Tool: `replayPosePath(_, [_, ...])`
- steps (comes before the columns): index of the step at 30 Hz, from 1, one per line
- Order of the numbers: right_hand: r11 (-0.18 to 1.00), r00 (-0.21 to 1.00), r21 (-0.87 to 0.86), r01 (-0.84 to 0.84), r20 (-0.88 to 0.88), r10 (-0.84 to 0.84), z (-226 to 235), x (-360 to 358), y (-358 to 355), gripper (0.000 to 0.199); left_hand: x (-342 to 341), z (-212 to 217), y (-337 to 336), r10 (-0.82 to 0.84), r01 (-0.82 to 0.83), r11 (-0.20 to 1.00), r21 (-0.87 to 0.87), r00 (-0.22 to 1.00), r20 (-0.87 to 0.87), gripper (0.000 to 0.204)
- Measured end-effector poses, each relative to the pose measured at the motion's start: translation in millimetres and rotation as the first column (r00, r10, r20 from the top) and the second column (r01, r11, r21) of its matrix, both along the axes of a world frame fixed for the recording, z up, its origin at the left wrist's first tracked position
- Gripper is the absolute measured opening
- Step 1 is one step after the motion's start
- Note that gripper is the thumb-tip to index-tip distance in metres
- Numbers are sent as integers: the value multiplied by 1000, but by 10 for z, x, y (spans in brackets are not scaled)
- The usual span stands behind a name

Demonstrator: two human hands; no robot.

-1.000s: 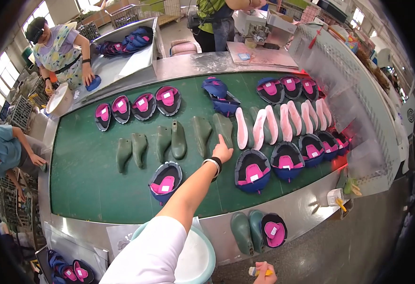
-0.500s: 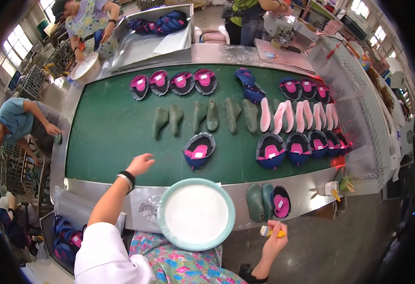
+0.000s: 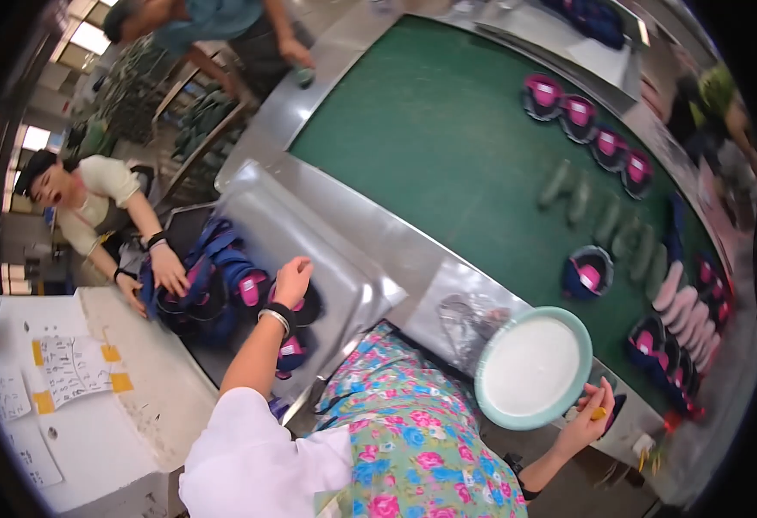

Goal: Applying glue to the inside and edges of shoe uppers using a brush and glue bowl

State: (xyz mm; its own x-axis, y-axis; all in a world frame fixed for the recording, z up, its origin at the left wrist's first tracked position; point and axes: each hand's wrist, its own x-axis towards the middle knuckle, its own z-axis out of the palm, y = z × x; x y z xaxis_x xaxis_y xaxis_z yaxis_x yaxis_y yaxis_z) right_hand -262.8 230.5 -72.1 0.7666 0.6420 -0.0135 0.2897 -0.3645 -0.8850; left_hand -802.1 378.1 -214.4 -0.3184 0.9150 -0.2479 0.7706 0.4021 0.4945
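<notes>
Left hand [image 3: 293, 281] is up by a heap of navy and pink shoe tops [image 3: 250, 289], fingers kinda curled, but I honestly can't tell if it's touching or pinching any. Right hand [image 3: 592, 413] is closed around a yellow-handled brush [image 3: 599, 413], just right of a pale green bowl [image 3: 525, 421] of white stuff. A co-worker's hand [image 3: 170, 269] is on the same heap, left of the left hand. Green tabletop [image 3: 430, 147] sits beyond both hands.
</notes>
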Motion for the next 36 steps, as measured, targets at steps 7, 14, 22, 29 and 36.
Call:
replayPosePath(7, [974, 972, -32, -223, 69, 225, -20, -649, 660, 25, -885, 99, -661, -71, 62, 997, -37, 945, -318, 12])
replayPosePath(14, [914, 848, -98, -393, 346, 401, 43, -893, 741, 21, -1077, -940, 47, -532, 507, 838, -202, 841, -98, 85])
replayPosePath(22, [951, 873, -62, -302, 384, 302, 226, -928, 496, 25, -1112, -866, 256, -506, 364, 790, -494, 842, -188, 46])
replayPosePath(29, [895, 788, -22, -445, 466, 403, 111, -1056, 594, 33, 631, 168, 732, -370, 362, 923, 129, 745, 555, 28])
replayPosePath(36, [800, 633, -259, -541, 501, 591, 146, -1041, 407, 31, 2990, 1035, 310, -30, 482, 862, -158, 358, 933, 30])
